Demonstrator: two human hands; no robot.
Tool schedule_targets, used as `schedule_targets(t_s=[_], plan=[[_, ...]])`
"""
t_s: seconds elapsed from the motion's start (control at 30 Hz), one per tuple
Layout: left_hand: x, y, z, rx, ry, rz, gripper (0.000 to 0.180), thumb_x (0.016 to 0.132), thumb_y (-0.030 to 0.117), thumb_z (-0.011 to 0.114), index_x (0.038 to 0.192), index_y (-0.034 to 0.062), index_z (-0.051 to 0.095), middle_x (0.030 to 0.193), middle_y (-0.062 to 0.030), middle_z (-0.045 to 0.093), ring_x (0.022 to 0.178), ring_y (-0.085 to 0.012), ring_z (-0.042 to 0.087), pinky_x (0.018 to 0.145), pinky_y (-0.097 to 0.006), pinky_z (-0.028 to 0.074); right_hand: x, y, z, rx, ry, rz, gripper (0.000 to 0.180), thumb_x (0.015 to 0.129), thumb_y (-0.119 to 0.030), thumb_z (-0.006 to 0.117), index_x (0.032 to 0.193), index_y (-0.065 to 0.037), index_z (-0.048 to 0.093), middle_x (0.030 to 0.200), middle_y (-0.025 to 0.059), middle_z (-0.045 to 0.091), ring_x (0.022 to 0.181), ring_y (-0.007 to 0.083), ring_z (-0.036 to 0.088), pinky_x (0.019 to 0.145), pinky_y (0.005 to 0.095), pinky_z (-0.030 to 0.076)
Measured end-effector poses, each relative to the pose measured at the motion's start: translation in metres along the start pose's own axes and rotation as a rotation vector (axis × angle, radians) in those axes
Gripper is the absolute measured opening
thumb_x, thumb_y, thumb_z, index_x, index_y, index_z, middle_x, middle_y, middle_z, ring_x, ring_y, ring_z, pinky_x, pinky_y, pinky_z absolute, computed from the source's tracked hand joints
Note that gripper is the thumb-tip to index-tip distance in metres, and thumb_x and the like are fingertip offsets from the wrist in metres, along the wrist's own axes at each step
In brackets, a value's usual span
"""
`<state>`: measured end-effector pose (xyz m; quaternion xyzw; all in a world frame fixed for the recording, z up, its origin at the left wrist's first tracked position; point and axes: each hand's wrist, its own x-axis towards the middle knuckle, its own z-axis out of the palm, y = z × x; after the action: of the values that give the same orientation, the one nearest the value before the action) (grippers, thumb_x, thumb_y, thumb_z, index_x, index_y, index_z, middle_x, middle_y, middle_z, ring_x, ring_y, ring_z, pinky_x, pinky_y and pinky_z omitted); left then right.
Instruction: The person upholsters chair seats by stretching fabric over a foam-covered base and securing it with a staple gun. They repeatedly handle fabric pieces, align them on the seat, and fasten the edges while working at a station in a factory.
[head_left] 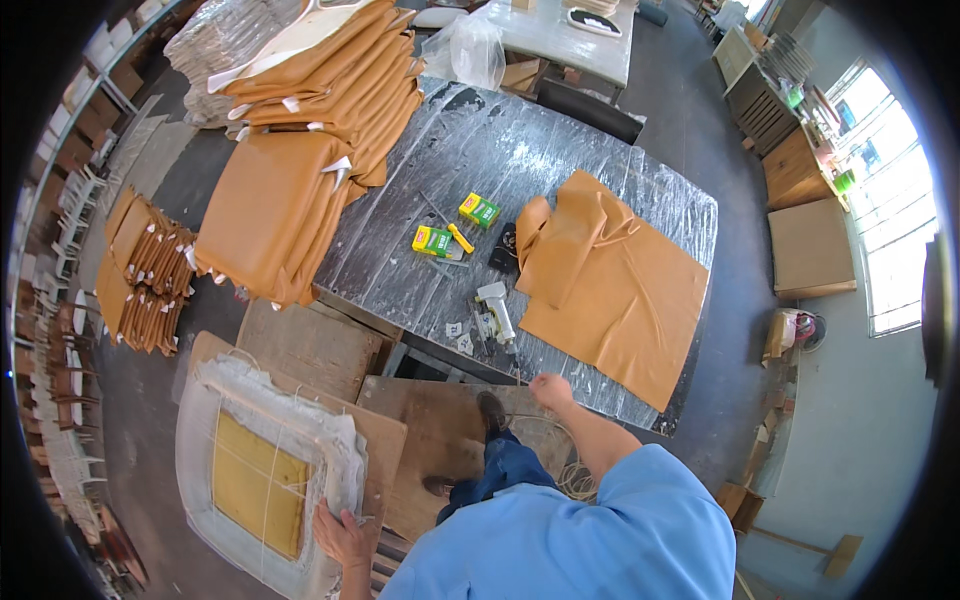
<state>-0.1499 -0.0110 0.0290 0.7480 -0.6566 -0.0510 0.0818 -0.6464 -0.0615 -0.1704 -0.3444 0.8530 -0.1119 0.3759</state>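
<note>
My left hand point(342, 535) grips the padded seat frame point(262, 470) at its near edge, fingers curled on the white wrap; right hand point(551, 391) loosely curled, holding nothing, near the staple gun point(496, 310) on the table point(480, 150).

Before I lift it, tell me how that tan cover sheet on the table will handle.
The tan cover sheet is probably floppy: its left part lies folded and creased. Likely light for its size, since it lies thin and flat on the table. It may sag from one corner.
</note>
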Motion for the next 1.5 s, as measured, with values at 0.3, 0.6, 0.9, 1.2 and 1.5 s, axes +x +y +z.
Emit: schedule_targets(t_s=[0.3,0.6,0.9,1.2,1.5], plan=[[0.011,0.025,-0.001,0.059,-0.063,-0.032,0.065,0.108,0.048,0.042,0.146,-0.0036,0.051,0.139,-0.0279,0.058,0.127,-0.0494,0.053,0.107,-0.055,0.04,0.185,-0.101,-0.077,-0.143,0.078,-0.126,0.042,0.095,-0.022,0.063,0.135,-0.011,0.063,0.115,0.0237,0.074,0.114,0.0409,0.07,0.099,0.0504,0.055],[0.02,0.034,-0.001,0.025,-0.336,-0.398,0.072,0.104,0.041,0.055,0.159,-0.0021,0.038,0.162,-0.0295,0.039,0.15,-0.046,0.035,0.126,-0.05,0.024,0.267,-0.135,-0.095,-0.459,-0.044,-0.175,0.035,0.098,-0.023,0.063,0.13,-0.011,0.061,0.115,0.0195,0.076,0.113,0.0383,0.071,0.096,0.0504,0.056],[0.014,0.022,-0.02,0.151,-0.436,-0.333,0.073,0.1,0.036,0.058,0.161,0.0018,0.036,0.161,-0.0275,0.041,0.15,-0.0452,0.036,0.125,-0.052,0.027,0.246,-0.083,-0.134,0.062,0.466,0.133,0.033,0.09,-0.028,0.072,0.116,-0.008,0.068,0.108,0.0217,0.076,0.109,0.0396,0.072,0.093,0.0487,0.056],[-0.01,-0.022,0.006,0.105,-0.294,-0.19,0.073,0.094,0.039,0.066,0.157,0.0072,0.047,0.154,-0.0258,0.051,0.145,-0.0455,0.042,0.122,-0.056,0.031,0.163,-0.101,-0.308,1.004,0.655,-0.064,0.025,0.096,-0.013,0.068,0.117,0.001,0.071,0.102,0.01,0.073,0.095,0.0231,0.069,0.081,0.04,0.057],[-0.022,-0.054,0.015,-0.122,0.114,0.133,0.057,0.096,0.045,0.065,0.132,0.0007,0.063,0.129,-0.0234,0.064,0.118,-0.0447,0.059,0.102,-0.051,0.045,-0.057,-0.292,-0.403,1.483,0.468,-0.786,0.019,0.102,-0.008,0.066,0.117,0.002,0.065,0.099,0.0083,0.071,0.087,0.0181,0.07,0.079,0.0329,0.059]])
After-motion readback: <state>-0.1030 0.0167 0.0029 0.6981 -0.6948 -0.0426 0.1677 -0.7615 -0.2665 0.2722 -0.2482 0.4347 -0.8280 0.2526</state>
